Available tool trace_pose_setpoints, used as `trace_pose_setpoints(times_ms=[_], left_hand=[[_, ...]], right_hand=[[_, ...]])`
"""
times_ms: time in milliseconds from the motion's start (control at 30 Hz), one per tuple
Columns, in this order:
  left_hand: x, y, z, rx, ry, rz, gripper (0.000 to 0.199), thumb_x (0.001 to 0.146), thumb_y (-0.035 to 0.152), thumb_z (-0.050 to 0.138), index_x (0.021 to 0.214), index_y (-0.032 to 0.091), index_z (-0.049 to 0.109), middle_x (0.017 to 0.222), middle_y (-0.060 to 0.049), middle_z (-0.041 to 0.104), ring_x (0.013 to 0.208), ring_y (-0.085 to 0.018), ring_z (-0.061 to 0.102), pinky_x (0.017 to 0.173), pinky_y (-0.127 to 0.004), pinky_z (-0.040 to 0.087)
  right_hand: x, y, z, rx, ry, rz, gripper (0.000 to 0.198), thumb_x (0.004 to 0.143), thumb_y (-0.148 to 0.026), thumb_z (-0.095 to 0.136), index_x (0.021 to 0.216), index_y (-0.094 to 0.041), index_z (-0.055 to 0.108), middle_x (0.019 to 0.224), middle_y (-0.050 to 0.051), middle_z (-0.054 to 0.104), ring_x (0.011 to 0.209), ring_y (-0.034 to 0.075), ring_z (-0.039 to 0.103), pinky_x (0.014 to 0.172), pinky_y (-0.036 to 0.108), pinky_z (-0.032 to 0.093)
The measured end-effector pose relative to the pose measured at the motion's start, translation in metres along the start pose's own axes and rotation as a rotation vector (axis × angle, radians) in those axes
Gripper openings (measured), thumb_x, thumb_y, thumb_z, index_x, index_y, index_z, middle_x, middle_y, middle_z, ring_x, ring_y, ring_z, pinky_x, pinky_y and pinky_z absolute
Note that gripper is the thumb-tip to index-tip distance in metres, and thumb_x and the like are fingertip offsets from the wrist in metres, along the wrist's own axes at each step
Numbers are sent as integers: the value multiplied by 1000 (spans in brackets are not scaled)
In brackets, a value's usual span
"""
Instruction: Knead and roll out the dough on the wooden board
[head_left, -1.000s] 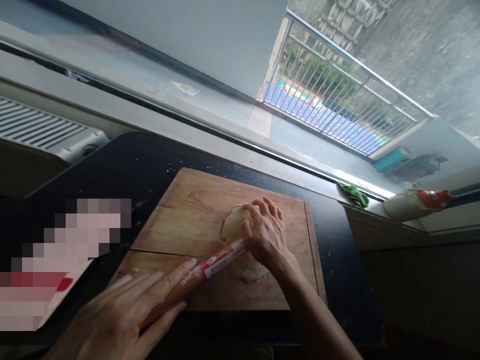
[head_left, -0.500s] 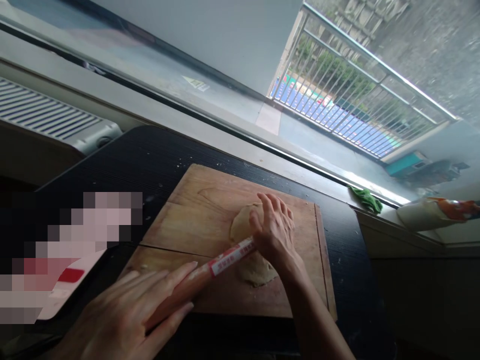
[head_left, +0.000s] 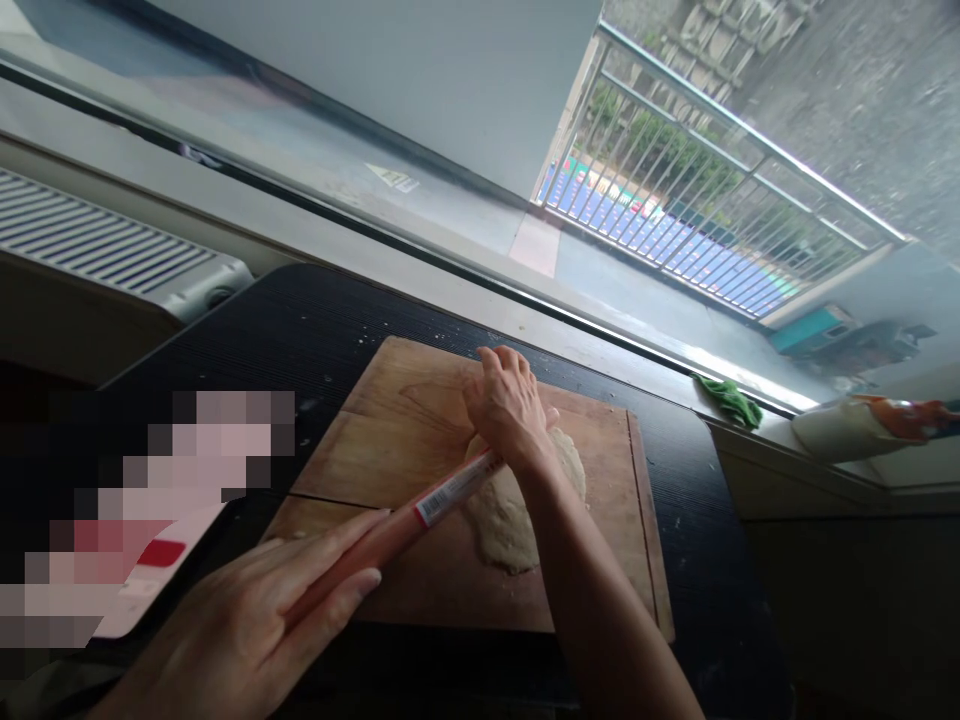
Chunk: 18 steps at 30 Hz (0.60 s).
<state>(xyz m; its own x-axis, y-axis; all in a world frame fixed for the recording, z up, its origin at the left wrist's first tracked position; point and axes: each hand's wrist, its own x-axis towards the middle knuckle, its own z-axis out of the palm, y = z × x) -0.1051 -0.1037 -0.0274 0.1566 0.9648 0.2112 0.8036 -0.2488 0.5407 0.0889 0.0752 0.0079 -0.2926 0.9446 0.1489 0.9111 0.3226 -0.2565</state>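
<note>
A sheet of flattened dough (head_left: pixel 506 525) lies on a wooden cutting board (head_left: pixel 360 440). Across it, slanting up to the right, runs a rolling pin (head_left: pixel 450 490) with a barcode label around its middle. My left hand (head_left: pixel 255 610) grips the near end, thumb on one side and fingers along the other. Toward the far end, my right hand (head_left: pixel 510 400) bears down over the pin with its palm, fingers bent forward over it. The pin's tip shows just right of that hand. Hand and forearm hide part of the dough.
The board rests on a black table (head_left: pixel 300 310) specked with flour. At left is a pale item with a red patch (head_left: pixel 161 553), partly pixelated. Beyond are a radiator (head_left: pixel 127 245), a windowsill, a green cloth (head_left: pixel 731 400) and a white container (head_left: pixel 840 428).
The rolling pin has turned, its label now showing a barcode instead of red print. My right hand has shifted forward and left over the dough, uncovering more of its right side.
</note>
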Motion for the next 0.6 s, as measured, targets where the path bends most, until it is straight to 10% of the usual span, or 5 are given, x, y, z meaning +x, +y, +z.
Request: trace_pose_setpoints(times_ms=[300,600], left_hand=[[42,23,-6,140,-202,199,48,81,36,56,128,38,51,94,0,68,85,-20,64,75,-30,50],[159,98,52,360,-68,79,36,93,37,31,107,25,62,91,-6,61,82,-20,60,69,-31,44]], right_hand=[[-154,61,-34,-27,185,50,27,94,-26,39,108,-24,61,122,6,55,122,24,41,100,43,34],[-188,87,-36,-60,256,261,25,96,-28,37,87,-21,60,95,4,60,81,17,52,77,33,36]])
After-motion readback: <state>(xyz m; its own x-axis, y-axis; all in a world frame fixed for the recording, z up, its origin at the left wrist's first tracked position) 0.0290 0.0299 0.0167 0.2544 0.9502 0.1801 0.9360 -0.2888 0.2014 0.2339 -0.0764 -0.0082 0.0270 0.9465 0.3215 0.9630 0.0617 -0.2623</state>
